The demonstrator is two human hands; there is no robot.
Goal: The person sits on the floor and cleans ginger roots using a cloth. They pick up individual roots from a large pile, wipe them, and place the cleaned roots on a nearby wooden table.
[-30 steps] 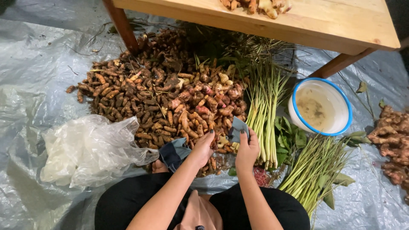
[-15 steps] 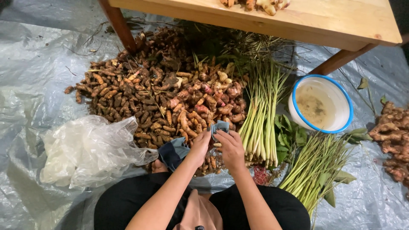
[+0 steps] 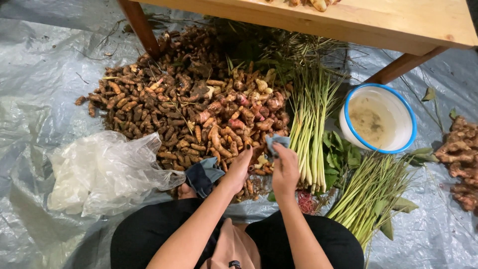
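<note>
My right hand (image 3: 285, 172) pinches a small blue-grey cloth (image 3: 277, 141) just above the near edge of a big heap of brown and orange roots (image 3: 189, 109). My left hand (image 3: 239, 168) is right beside it, fingertips down among the roots at the heap's front; whether it grips one is hidden. A pale root piece (image 3: 260, 160) lies between the two hands. A bundle of lemongrass stalks (image 3: 311, 129) lies immediately right of my right hand.
A white bowl with a blue rim (image 3: 376, 85) holds murky water at the right. Green stalks (image 3: 368, 194), leaves, and knobbly ginger (image 3: 460, 159) lie farther right. A crumpled clear plastic bag (image 3: 104, 172) and dark cloth (image 3: 201, 177) sit left. A wooden table (image 3: 348, 20) overhangs the grey tarp (image 3: 40, 74).
My right hand moved left with the cloth to meet my left hand, and the two have since parted slightly. My left hand's fingers now reach into the roots.
</note>
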